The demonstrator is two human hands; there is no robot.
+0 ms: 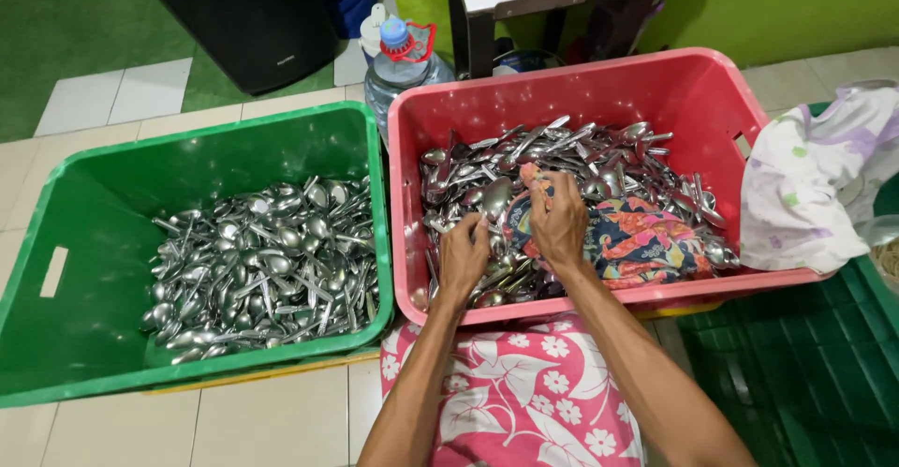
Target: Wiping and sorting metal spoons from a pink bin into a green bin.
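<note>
Both hands are sunk in the red crate [712,102] of spoons.
Left hand [464,259] is closed on spoons [552,148], right hand [559,219] pinches a patterned cloth [646,242]; the green crate [84,242] is partly filled, many remain.

Operator body: two bare forearms, patterned wrap on the lap.

Both arms are uncovered from elbow down, with no sleeves, gloves, watch or rings visible on the left hand [464,253] or right hand [559,219]. Lap garment [510,392] is a pink-red cloth printed with large white leaf and flower shapes and thin outline veins, and it fills the lower centre between the forearms.
</note>
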